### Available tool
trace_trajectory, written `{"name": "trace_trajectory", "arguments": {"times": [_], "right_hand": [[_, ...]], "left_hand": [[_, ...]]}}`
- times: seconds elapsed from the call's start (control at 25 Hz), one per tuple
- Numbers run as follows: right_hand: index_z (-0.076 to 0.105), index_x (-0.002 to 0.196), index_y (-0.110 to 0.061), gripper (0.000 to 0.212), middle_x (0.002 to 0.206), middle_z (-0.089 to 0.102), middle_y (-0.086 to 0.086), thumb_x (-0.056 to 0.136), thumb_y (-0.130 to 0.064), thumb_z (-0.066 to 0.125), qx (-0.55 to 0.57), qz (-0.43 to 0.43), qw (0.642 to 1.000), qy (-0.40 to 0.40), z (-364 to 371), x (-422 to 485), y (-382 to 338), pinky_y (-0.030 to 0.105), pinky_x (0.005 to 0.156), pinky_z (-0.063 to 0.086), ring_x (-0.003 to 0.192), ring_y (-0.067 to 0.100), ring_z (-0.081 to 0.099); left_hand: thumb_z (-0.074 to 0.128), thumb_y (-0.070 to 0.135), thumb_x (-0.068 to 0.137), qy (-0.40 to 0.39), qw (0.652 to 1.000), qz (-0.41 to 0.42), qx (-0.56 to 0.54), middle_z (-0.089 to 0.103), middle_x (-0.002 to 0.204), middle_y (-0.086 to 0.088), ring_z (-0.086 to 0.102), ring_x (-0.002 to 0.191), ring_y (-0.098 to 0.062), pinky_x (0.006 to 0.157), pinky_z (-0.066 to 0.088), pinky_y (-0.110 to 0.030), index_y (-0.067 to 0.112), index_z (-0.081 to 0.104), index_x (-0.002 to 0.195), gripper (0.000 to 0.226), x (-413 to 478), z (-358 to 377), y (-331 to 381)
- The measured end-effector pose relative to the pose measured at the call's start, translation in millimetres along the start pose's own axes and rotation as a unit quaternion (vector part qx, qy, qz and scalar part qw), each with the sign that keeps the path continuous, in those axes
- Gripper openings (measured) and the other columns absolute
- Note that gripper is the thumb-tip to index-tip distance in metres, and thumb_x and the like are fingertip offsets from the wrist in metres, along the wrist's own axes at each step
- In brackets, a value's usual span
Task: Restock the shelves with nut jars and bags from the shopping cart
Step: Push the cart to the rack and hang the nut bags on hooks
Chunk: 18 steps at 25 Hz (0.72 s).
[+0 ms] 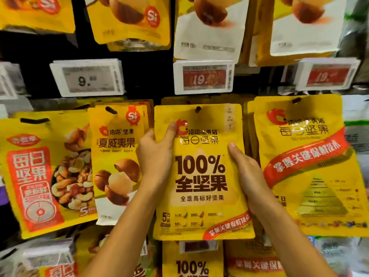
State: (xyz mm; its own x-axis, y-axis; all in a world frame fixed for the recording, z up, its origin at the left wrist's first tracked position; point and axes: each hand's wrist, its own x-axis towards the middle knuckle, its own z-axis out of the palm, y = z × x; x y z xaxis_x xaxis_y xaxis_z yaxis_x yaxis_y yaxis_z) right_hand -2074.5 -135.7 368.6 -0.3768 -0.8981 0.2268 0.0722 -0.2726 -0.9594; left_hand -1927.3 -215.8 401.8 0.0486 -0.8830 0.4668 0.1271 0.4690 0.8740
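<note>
Both the left hand (pixel 154 154) and right hand (pixel 246 174) grip the sides of the yellow bag (pixel 201 176) between them, which looks light, bendy and slippery, best held by its edges.

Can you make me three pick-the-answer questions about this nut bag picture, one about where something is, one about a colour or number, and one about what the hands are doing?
1. Where does the macadamia bag hang next to the 100% bag?
A. To its left
B. To its right
C. Straight above it

2. What number shows on the white price tag?
A. 19
B. 9
C. 5

3. How is the 100% bag being held?
A. By no hand
B. By one hand only
C. By both hands, one on each side

Answers:
1 A, the macadamia bag is left of the left hand.
2 B, the white price tag reads 9; the red tags read 19.
3 C, the left hand and right hand grip opposite edges.
</note>
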Motion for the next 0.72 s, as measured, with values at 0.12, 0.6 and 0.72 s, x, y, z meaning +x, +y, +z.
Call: {"name": "trace_trajectory", "arguments": {"times": [0.12,0.6,0.72], "right_hand": [[0.068,0.096,-0.024,0.038,0.084,0.076,0.002,0.086,-0.052,0.045,-0.009,-0.002,1.000,-0.009,-1,3,3,0.022,0.053,0.055,0.076,0.018,0.073],[0.056,0.114,0.005,0.030,0.126,0.048,0.014,0.092,-0.012,0.047,-0.315,-0.378,0.864,0.106,25,-65,84,0.006,0.100,0.032,0.118,0.008,0.043],[0.060,0.102,-0.001,0.027,0.092,0.067,0.010,0.093,-0.020,0.042,-0.205,-0.292,0.934,-0.012,54,-90,97,0.019,0.077,0.050,0.087,0.011,0.062]], "left_hand": [[0.058,0.042,0.088,0.009,1.000,0.020,0.005,0.073,0.086,0.002,0.071,0.079,-0.016,0.070,0.058,-0.034,0.021,0.066,0.091,0.024,0,2,-8],[0.049,0.015,0.093,-0.010,0.947,0.207,0.244,0.051,0.127,0.005,0.045,0.118,0.001,0.100,0.036,-0.011,0.014,0.048,0.130,0.037,-111,-44,-73],[0.045,0.017,0.096,0.056,0.988,0.025,0.139,0.065,0.077,0.012,0.063,0.075,-0.002,0.072,0.052,-0.023,0.018,0.062,0.097,0.017,-149,-86,-70]]}}
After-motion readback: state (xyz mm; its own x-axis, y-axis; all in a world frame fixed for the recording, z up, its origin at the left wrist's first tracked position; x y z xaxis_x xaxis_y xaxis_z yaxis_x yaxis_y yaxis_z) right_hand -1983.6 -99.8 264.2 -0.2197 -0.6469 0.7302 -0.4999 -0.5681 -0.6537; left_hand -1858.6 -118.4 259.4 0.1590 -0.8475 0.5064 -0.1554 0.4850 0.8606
